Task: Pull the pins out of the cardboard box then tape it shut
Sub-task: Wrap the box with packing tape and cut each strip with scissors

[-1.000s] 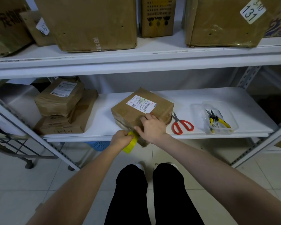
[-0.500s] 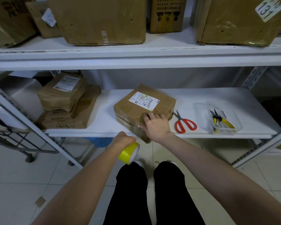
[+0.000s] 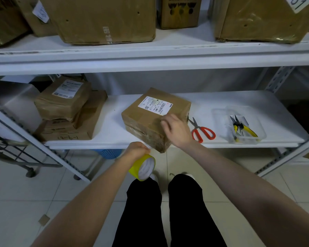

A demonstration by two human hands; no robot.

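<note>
The lower shelf serves as the work surface. The cardboard box sits on it at centre front, turned at an angle. Its near corner overhangs the shelf edge, which probably gives access for running tape around that corner. Its shipping label faces up.

A stack of parcels stands well apart at the left, out of the working area.

The right hand lies over the near right part of the box with the fingers bent and the fingertips on the top face. It appears to steady the box or press something flat. Whether it pinches a tape end cannot be told.

The left hand clenches the tape roll and holds it below the shelf edge, just in front of the overhanging corner. This position suits drawing tape off. No strip is discernible between the roll and the box.

The clear tray at the right holds the pliers. The scissors lie between the tray and the box, near the right hand, likely for cutting tape.

No pins are visible on the box. With the pliers set aside, the step in hand is judged to be taping.
</note>
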